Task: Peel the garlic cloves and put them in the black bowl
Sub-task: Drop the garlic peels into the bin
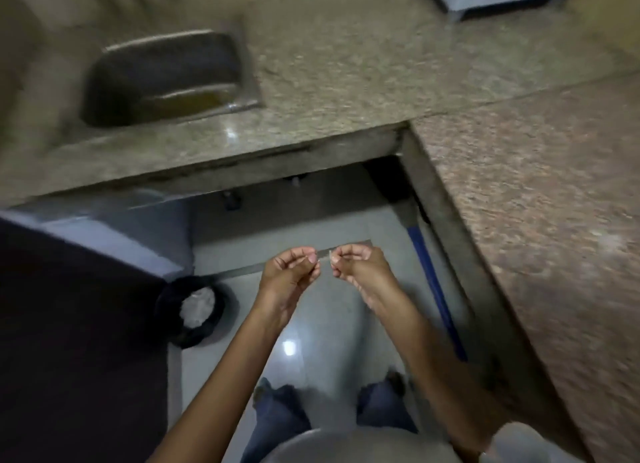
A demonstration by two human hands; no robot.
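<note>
Mid-frame, right hand (356, 265) pinched a pale bit (331, 255) — prob. garlic, light & slippery, best held at its ends — left hand (291, 272) curled, couldn't tell on what.

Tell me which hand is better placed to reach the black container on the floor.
Probably left: the left hand is nearer the black container; the right hand would have to cross over.

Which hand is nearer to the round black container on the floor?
Left. The left hand is above and right of the black container; the right hand is farther right, beyond it.
</note>
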